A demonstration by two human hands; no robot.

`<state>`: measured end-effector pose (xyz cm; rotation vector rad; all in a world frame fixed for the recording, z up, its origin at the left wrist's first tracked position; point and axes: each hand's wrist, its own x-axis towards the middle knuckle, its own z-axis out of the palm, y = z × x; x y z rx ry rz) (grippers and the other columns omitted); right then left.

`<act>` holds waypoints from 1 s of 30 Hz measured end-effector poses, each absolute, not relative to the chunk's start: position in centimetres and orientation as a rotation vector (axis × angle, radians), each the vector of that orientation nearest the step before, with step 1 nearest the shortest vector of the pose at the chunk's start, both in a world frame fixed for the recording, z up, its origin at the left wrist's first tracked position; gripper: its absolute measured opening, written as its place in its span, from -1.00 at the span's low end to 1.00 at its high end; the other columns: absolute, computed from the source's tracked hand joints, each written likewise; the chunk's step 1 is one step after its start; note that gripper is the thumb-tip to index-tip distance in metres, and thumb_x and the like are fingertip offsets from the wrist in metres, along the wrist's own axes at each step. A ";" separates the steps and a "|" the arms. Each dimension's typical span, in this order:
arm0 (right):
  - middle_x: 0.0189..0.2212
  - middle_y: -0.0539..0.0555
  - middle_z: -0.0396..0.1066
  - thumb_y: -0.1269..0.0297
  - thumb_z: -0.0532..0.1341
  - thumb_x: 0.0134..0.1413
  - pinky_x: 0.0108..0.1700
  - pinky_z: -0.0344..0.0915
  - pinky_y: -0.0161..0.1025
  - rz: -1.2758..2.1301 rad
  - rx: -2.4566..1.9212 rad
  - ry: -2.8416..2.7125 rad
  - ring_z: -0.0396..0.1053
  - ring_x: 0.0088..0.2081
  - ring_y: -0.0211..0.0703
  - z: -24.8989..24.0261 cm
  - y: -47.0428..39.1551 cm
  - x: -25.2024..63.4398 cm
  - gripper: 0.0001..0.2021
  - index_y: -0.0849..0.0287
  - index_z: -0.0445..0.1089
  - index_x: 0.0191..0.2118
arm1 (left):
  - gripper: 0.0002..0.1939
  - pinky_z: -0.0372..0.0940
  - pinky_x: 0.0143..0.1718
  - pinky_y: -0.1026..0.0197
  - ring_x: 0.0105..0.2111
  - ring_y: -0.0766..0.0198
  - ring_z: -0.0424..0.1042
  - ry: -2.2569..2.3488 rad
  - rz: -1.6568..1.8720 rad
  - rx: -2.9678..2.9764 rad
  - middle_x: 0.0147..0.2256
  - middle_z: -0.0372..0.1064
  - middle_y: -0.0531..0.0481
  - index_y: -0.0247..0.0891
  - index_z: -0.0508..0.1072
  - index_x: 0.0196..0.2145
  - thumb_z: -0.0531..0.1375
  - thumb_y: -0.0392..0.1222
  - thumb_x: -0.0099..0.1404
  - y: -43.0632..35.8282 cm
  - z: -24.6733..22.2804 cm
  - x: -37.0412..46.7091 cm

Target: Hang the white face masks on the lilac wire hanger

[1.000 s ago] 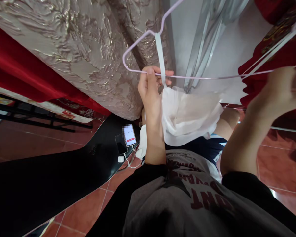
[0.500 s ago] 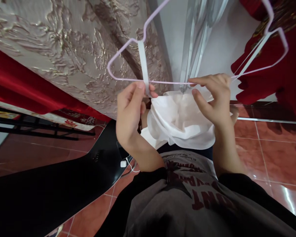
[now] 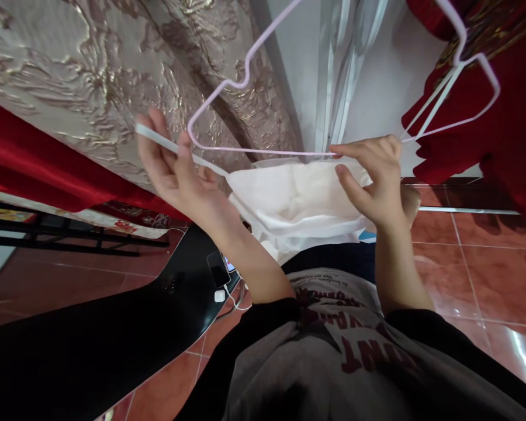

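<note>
A pink clothes hanger (image 3: 228,84) spans the upper middle, its top outside the view. From its right shoulder hangs one white strap (image 3: 440,101) of a white garment (image 3: 284,193), which drapes below the bar. My left hand (image 3: 179,164) is left of the hanger, holding the garment's other strap (image 3: 158,138) stretched across its fingers, apart from the hanger's left shoulder. My right hand (image 3: 372,181) grips the lower bar near its middle; the index finger lies along the bar and the thumb is below it. The other right-hand fingers are partly hidden.
A black tabletop (image 3: 114,327) at the left bears a phone (image 3: 218,269) and a white charger (image 3: 220,296) with a cable. Embossed beige fabric (image 3: 92,76) hangs behind my left hand, and red cloth (image 3: 499,146) hangs at the right. Below is a red tiled floor (image 3: 491,263).
My left hand has drawn the left strap off the hanger's left shoulder and out to the left. My right hand stays on the bar; the hanger has shifted slightly left.
</note>
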<state>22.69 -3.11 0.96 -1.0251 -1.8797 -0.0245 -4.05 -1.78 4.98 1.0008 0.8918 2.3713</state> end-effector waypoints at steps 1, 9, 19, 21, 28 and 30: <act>-0.05 0.02 0.70 0.19 0.23 0.51 0.18 0.34 0.19 -0.023 -1.021 -1.892 0.56 -0.02 0.04 1.0 -3.1 22.5 -0.72 -0.11 0.58 0.20 | -0.75 0.37 -0.46 0.37 0.15 0.17 0.64 0.973 2.305 0.967 0.21 0.64 -0.05 -0.18 0.64 0.06 0.26 -0.40 0.54 -1.8 4.4 -4.0; 0.16 0.05 0.59 0.12 0.33 0.45 0.32 0.39 0.25 -0.123 -0.945 -1.550 0.51 0.25 0.17 0.4 -3.6 21.7 -0.65 -0.28 0.51 0.27 | -0.62 0.05 -0.60 0.26 -0.34 0.23 0.59 0.910 1.980 1.004 -0.29 0.63 -0.09 -0.17 0.47 -0.27 0.14 -0.06 0.78 -2.2 3.7 0.2; -0.29 -0.01 0.49 0.20 0.37 0.27 -0.03 0.36 -0.09 0.578 -1.027 -0.973 0.43 -0.23 -0.17 -2.1 -2.7 25.3 -0.90 0.08 0.51 -0.24 | -0.62 0.19 -0.48 0.21 -0.29 0.17 0.59 0.964 1.926 0.937 -0.32 0.58 -0.07 -0.12 0.37 -0.23 0.05 0.00 0.81 -1.1 2.8 0.8; -0.37 -0.05 0.46 0.19 0.42 0.25 -0.12 0.31 -0.16 0.539 -0.995 -0.980 0.41 -0.27 -0.21 -1.3 -3.7 24.3 -0.85 0.10 0.51 -0.30 | -0.64 0.23 -0.45 0.20 -0.27 0.16 0.60 0.937 1.943 0.961 -0.32 0.56 -0.05 -0.11 0.39 -0.22 0.12 0.06 0.78 -0.9 2.6 0.6; -0.31 -0.07 0.69 0.24 0.45 0.25 -0.18 0.56 -0.06 0.286 -0.848 -1.150 0.61 -0.29 -0.13 3.8 -4.6 23.8 -0.82 -0.14 0.77 -0.08 | -0.60 0.27 -0.50 0.25 -0.41 0.22 0.51 0.880 1.996 1.016 -0.42 0.45 0.01 -0.12 0.40 -0.31 0.20 0.03 0.74 -0.6 2.6 0.0; -0.17 -0.12 0.70 0.24 0.48 0.27 0.06 0.64 -0.04 0.273 -0.830 -1.145 0.68 -0.10 -0.12 5.8 -3.3 24.8 -0.79 -0.22 0.77 -0.03 | -0.61 0.29 -0.48 0.26 -0.41 0.23 0.50 0.838 2.001 1.021 -0.42 0.46 0.01 -0.12 0.41 -0.31 0.23 0.03 0.72 -0.6 2.7 0.0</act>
